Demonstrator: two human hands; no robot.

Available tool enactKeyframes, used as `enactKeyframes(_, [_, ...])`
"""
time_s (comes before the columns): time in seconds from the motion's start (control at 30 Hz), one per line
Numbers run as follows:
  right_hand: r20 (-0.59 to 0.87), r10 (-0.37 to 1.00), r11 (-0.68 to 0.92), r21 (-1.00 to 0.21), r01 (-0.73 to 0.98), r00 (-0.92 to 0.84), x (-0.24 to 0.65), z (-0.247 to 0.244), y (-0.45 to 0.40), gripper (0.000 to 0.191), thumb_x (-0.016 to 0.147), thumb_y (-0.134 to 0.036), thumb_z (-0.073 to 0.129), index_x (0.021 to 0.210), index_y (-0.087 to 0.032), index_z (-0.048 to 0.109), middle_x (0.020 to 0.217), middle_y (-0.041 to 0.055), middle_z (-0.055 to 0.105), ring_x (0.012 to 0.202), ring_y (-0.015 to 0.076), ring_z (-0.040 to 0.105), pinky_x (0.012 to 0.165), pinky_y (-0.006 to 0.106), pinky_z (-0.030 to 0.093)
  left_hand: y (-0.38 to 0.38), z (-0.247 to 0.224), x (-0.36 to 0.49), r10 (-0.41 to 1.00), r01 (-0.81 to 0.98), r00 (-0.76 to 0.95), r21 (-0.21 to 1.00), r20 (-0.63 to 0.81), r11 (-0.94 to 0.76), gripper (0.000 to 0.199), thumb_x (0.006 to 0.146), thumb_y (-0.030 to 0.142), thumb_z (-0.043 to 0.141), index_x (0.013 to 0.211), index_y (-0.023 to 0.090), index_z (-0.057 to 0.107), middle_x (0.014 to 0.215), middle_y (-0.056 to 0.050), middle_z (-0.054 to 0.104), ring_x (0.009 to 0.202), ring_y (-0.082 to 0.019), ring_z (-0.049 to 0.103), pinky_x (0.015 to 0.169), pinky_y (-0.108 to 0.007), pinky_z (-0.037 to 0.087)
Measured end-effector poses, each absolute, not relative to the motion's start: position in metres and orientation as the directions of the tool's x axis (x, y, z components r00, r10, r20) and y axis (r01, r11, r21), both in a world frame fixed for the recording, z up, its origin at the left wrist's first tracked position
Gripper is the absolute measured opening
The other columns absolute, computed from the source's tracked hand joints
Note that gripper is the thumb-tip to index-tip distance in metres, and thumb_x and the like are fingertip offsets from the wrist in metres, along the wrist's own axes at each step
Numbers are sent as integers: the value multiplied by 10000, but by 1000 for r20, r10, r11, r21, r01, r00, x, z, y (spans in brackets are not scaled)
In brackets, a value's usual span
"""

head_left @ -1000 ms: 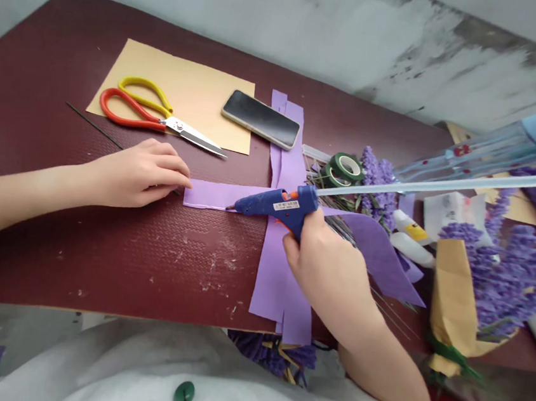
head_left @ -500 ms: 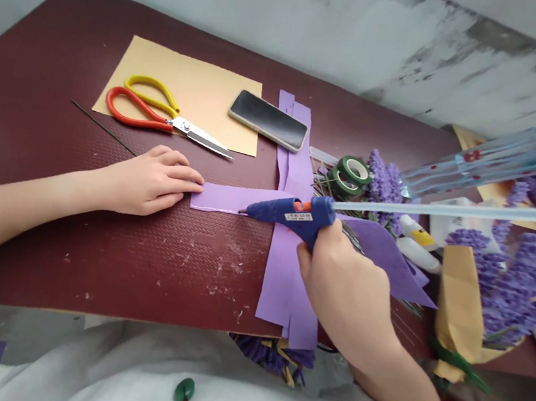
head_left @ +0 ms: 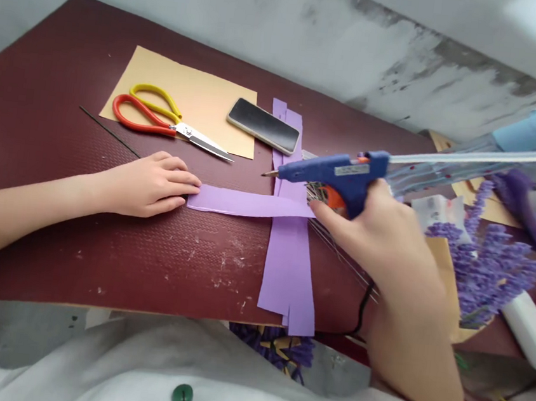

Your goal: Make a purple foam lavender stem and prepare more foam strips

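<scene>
While your left hand [head_left: 152, 185] lies palm down on the dark red table [head_left: 145, 270], its fingers stretched out and slightly parted, its fingertips touch the left end of a narrow purple strip [head_left: 248, 203]. The strip runs to the right across a stack of wider purple pieces [head_left: 287, 266], and a thin glossy line follows its near edge. Your right hand [head_left: 388, 245] is wrapped around the handle of a blue glue gun [head_left: 333, 171], which has an orange trigger and a long translucent stick [head_left: 468, 156] out of its back. The nozzle points left, above the strip and apart from it. Your right thumb is at the strip's right end; whether it pinches the strip, you cannot tell.

Beyond your left hand, scissors [head_left: 178, 130] with red and yellow handles lie partly on a tan sheet [head_left: 211, 99], blades toward the right. A dark-screened phone [head_left: 264, 125] overlaps the sheet and the purple pieces. A thin dark stem [head_left: 107, 130] lies behind your left wrist. Off to the right are purple flowers [head_left: 485, 268] in tan wrapping.
</scene>
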State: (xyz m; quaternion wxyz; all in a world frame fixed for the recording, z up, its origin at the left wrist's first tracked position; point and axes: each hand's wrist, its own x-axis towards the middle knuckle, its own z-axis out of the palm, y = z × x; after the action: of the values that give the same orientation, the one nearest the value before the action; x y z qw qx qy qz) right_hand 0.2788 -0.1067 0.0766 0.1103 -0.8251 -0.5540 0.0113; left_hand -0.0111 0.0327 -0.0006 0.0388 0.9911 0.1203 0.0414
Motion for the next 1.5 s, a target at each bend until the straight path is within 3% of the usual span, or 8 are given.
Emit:
enactKeyframes(0.2, [-102,907,-422,-210,882,409,272,52,-66,617,742,-520,543,1197,-106,503,1026,168,653,905,307,630,718,373,481,28,-4,-31,259,242,957,134,133,-961,373,937,285,342,1160,189,626,1243,-58,630,1137,-238,519,1007,-384,362])
enactKeyframes(0.4, [-176,890,-432,-37,901,420,257,25,-56,658,790,-614,452,1153,-69,511,1051,214,642,932,354,630,734,419,477,26,-9,-50,334,305,922,164,196,-938,335,907,257,398,1152,118,578,1120,-118,643,1076,-237,534,982,-385,388])
enactKeyframes(0.53, [-161,891,-422,57,905,425,252,18,-61,647,812,-673,388,1017,-90,581,962,200,657,895,357,633,710,431,471,31,-10,-62,334,297,912,178,239,-938,265,863,186,414,1029,125,612,949,-98,653,916,-219,549,899,-366,416])
enactKeyframes(0.63, [-1,922,-387,86,918,388,249,18,-70,609,816,-650,424,969,-84,589,953,215,638,928,382,602,694,453,468,37,-7,-72,354,309,904,204,240,-929,182,834,179,441,873,151,615,849,-73,636,839,-205,537,849,-349,417])
enactKeyframes(0.77, [221,975,23,-89,996,-3,241,18,-88,324,882,-407,454,965,-117,572,949,167,621,916,285,585,783,430,475,46,1,-82,394,349,898,228,195,-909,140,798,272,500,705,187,561,746,-45,595,753,-196,516,779,-344,407])
enactKeyframes(0.9, [235,934,334,-304,892,-269,233,3,-95,260,903,-226,409,1099,-123,547,1072,148,625,1033,238,575,909,406,473,52,7,-87,423,382,894,246,144,-891,191,801,347,511,687,198,549,752,-36,588,755,-196,517,785,-351,402])
enactKeyframes(1.17, [168,962,259,-336,905,-213,229,-23,-87,293,881,-233,444,1116,-124,582,1128,159,590,1075,286,524,917,472,432,42,16,-83,517,497,855,223,35,-838,244,846,413,479,823,209,612,877,-36,616,869,-212,551,831,-342,427])
enactKeyframes(1.5, [157,985,126,-351,928,-74,221,-23,-87,128,842,-255,479,887,-170,563,948,111,572,917,264,473,817,436,391,14,-4,-56,517,495,840,159,165,-854,316,893,385,450,1096,212,620,1142,-72,657,1080,-253,554,985,-424,358])
